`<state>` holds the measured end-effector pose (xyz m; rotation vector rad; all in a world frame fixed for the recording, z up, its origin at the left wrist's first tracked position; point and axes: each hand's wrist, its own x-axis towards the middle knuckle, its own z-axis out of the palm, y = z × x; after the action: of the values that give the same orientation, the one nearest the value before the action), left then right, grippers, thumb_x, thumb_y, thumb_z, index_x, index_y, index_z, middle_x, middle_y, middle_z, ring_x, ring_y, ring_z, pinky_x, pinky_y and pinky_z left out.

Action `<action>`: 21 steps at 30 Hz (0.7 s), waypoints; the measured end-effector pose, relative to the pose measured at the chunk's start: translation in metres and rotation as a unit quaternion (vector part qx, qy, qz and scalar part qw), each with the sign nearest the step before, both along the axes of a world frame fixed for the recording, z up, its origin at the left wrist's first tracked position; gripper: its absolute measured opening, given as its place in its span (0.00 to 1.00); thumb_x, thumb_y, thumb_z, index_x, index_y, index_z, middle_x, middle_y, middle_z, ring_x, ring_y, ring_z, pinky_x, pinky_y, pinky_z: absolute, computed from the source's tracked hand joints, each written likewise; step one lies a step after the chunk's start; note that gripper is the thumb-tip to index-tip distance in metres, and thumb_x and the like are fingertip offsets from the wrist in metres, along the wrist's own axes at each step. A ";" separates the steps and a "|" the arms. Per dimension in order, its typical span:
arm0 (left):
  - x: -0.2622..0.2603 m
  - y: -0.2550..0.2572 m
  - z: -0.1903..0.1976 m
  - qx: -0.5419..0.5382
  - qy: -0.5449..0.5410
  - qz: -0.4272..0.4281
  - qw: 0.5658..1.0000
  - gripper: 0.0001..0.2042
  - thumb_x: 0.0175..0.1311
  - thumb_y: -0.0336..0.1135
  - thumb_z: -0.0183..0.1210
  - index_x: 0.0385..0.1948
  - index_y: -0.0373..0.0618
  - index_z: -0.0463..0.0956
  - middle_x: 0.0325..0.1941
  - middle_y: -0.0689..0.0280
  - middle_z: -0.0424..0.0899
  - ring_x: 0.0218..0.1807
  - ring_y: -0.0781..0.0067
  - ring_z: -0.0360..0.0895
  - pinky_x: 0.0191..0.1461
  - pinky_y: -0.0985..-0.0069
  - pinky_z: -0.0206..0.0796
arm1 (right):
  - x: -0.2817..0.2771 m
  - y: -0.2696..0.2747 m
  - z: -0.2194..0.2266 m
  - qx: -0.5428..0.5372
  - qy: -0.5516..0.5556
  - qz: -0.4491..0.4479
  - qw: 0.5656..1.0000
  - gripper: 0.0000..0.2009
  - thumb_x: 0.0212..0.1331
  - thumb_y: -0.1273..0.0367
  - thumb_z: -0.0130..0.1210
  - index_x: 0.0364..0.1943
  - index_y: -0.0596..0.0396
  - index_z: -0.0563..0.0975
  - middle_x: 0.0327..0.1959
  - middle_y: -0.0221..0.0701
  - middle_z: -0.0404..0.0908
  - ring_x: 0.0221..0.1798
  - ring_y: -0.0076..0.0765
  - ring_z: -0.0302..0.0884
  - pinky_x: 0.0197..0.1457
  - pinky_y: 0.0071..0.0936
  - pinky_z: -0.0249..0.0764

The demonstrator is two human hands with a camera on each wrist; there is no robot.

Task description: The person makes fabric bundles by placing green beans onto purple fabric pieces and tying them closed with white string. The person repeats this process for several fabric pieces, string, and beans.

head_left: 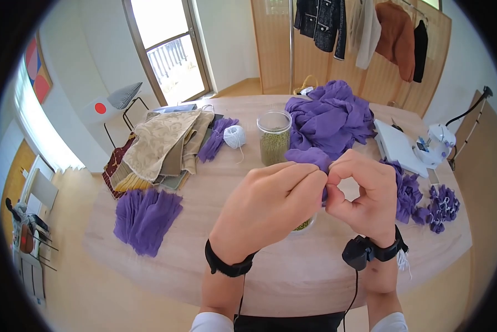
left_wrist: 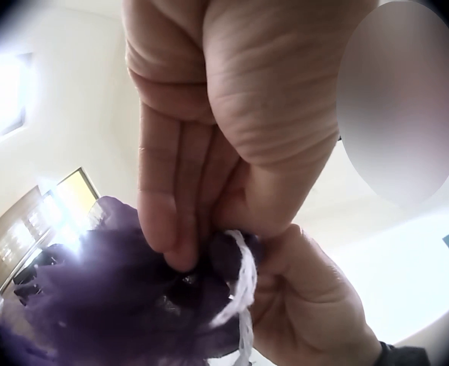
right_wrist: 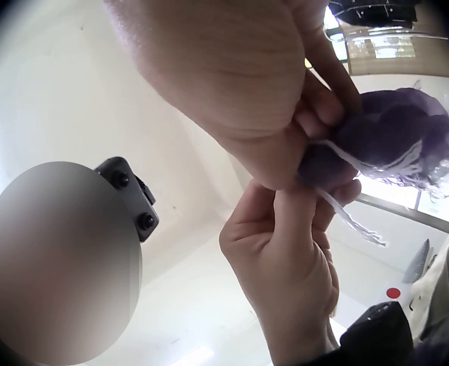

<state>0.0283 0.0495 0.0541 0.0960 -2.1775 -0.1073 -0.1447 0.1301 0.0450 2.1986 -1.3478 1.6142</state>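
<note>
Both hands are raised over the round wooden table, pinching one small bundle of purple fabric between them. My left hand grips its gathered neck with curled fingers. My right hand pinches it from the right. A white string is wrapped round the neck of the purple bundle, and its loose ends hang below the bundle. A small dish of green beads lies under the hands, mostly hidden.
A clear jar of green beads stands behind the hands beside a ball of white string. A purple cloth heap, purple squares, folded fabrics, tied purple bundles and a white sewing machine lie around.
</note>
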 end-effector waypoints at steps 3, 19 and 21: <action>-0.001 0.000 0.001 -0.004 0.022 -0.023 0.999 0.11 0.44 0.21 0.67 0.31 0.41 0.80 0.30 0.63 0.83 0.26 0.63 0.80 0.30 0.74 0.74 | 0.000 0.002 -0.001 0.013 -0.030 0.016 0.999 0.09 0.40 0.80 0.63 0.27 0.56 0.76 0.26 0.30 0.78 0.28 0.33 0.77 0.31 0.25 0.72; -0.016 -0.011 -0.006 0.103 0.108 -0.043 0.988 0.09 0.45 0.19 0.66 0.30 0.38 0.80 0.29 0.60 0.85 0.28 0.68 0.82 0.33 0.78 0.74 | -0.006 -0.011 -0.009 -0.037 -0.049 -0.008 0.998 0.09 0.41 0.80 0.62 0.29 0.57 0.76 0.28 0.31 0.79 0.29 0.33 0.77 0.33 0.25 0.72; -0.017 -0.010 -0.002 0.135 0.116 -0.056 0.982 0.09 0.48 0.19 0.65 0.31 0.37 0.79 0.31 0.60 0.85 0.32 0.70 0.84 0.37 0.78 0.75 | -0.009 -0.012 -0.007 -0.094 -0.016 -0.041 0.995 0.10 0.40 0.81 0.62 0.30 0.58 0.77 0.29 0.33 0.79 0.30 0.36 0.78 0.34 0.26 0.73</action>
<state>0.0117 0.0394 0.0521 0.1082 -1.9242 -0.4560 -0.1533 0.1185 0.0383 1.9929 -1.2219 1.6788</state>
